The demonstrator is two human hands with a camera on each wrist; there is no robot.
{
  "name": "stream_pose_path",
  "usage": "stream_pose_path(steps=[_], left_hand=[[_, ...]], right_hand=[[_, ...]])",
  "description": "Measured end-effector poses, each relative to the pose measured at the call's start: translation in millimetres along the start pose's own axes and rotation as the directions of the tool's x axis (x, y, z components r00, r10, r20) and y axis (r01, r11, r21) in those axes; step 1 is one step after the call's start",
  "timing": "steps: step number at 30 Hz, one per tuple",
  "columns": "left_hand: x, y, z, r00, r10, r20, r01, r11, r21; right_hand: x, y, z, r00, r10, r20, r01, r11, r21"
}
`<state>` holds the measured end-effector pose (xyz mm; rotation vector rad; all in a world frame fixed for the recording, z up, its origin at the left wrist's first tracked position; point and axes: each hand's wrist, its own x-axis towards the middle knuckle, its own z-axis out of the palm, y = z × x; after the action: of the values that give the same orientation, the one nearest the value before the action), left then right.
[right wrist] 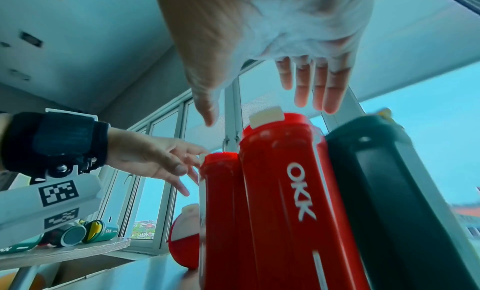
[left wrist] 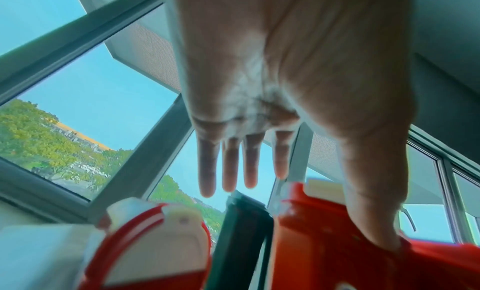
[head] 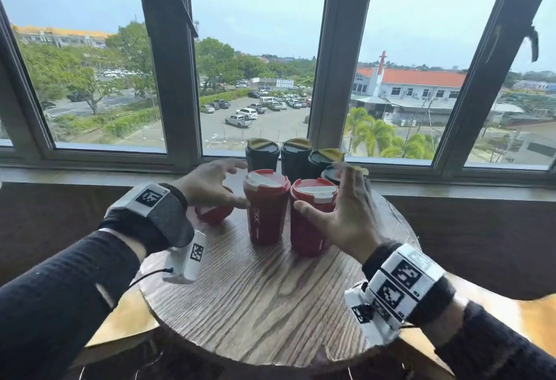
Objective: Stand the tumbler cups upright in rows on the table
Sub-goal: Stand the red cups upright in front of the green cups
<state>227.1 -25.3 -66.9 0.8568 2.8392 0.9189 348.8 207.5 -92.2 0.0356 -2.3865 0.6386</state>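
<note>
Two red tumblers stand upright side by side on the round wooden table (head: 246,304): the left one (head: 266,211) and the right one (head: 311,223), which carries white OKK lettering (right wrist: 285,191). A third red tumbler (head: 214,214) lies on its side to their left, its white lid (left wrist: 155,243) facing me. Behind them several black tumblers (head: 261,157) stand upright. My left hand (head: 228,184) hovers open over the lying tumbler, thumb at the left upright tumbler's side. My right hand (head: 323,188) is open beside the right red tumbler, fingers (right wrist: 311,84) straight, holding nothing.
The table stands against a window sill (head: 90,175) and a dark wall below it. More tumblers (right wrist: 78,232) lie on their sides on another surface to the left. The near half of the tabletop is bare wood.
</note>
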Motion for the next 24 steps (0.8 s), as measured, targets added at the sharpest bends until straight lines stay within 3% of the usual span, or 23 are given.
stream_pose_path(steps=[4,9,13,18,24], left_hand=[[-7,-32,-26,0.995,-0.062,0.076,0.055,0.994,0.097],[2,-71,-42,0.99,0.004,0.14,-0.042,0.961,0.272],[23,-94,-40,0.96,0.154,0.234,-0.223,0.925,0.309],[47,-111,-35,0.878,0.312,0.361,-0.428,0.852,0.303],[60,-116,-27,0.795,0.412,0.445,-0.563,0.775,0.288]], right_hand=[[18,-28,0,0.99,-0.09,0.112,0.094,0.995,-0.031],[37,-50,26,0.949,-0.011,0.315,0.059,0.988,-0.145],[45,-57,49,0.948,0.086,0.307,-0.001,0.964,-0.264],[53,-67,64,0.939,0.202,0.28,-0.072,0.908,-0.413],[55,-74,69,0.909,0.316,0.272,-0.151,0.858,-0.492]])
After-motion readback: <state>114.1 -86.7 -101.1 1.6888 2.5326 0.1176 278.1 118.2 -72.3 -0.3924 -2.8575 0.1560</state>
